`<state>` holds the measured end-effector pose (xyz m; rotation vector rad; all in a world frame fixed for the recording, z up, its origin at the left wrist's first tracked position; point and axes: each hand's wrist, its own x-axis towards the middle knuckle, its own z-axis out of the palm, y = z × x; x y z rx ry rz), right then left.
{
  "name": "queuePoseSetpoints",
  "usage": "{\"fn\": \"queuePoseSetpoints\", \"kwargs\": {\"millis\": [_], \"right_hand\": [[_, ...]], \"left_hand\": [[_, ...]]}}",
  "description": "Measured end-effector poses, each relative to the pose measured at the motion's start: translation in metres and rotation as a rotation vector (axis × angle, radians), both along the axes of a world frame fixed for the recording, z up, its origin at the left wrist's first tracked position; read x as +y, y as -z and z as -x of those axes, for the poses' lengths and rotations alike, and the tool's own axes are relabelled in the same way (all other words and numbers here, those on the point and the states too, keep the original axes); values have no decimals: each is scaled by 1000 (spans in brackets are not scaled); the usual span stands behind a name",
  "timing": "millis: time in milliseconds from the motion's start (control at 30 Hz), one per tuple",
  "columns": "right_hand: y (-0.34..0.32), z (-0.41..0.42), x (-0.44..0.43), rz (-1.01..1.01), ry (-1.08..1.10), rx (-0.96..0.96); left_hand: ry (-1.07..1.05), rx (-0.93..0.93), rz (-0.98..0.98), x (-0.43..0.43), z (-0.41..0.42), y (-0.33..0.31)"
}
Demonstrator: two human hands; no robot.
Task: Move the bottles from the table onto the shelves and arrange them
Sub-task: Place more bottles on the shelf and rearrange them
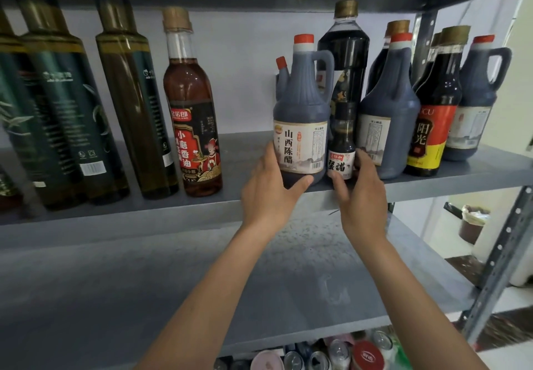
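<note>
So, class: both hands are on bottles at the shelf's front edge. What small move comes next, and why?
Probably push the handled dark vinegar jug, gripped by the left hand, backward: its base sits at the grey shelf lip.

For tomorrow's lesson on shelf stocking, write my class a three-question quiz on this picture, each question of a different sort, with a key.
1. True or false: the left hand grips the vinegar jug with the handle near its base.
2. Multiple choice: the small vinegar bottle by the right hand stands
A) left of the sesame oil bottle
B) between two handled vinegar jugs
C) on the lower shelf
3. Fill in: the tall olive oil bottles stand at the ____ end of the upper shelf.

Key: 1 true; 2 B; 3 left.
</note>
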<state>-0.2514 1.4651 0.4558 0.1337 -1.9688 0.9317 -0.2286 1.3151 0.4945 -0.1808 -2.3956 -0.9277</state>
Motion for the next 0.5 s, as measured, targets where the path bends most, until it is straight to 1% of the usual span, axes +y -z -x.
{"fn": "queuePoseSetpoints", "kwargs": {"millis": [67,167,233,300,367,433,500], "right_hand": [[5,-2,-3,-9,27,68],[17,-3,-3,-7,49,152],[25,-2,-2,-8,48,193],[31,-4,-5,-24,63,215],[36,-10,-15,-82,61,234],[40,-19,-31,-170,-14,249],[45,-28,-50,-300,-99,258]], "left_hand": [[-120,16,197,-5,-13,9],[-224,179,462,-16,-29,41],[-262,239,571,-24,-32,60],[-287,222,609,-31,-37,70],[-311,205,623,-38,-47,72],[-309,203,618,-46,-58,74],[-311,196,622,-55,-71,74]]}}
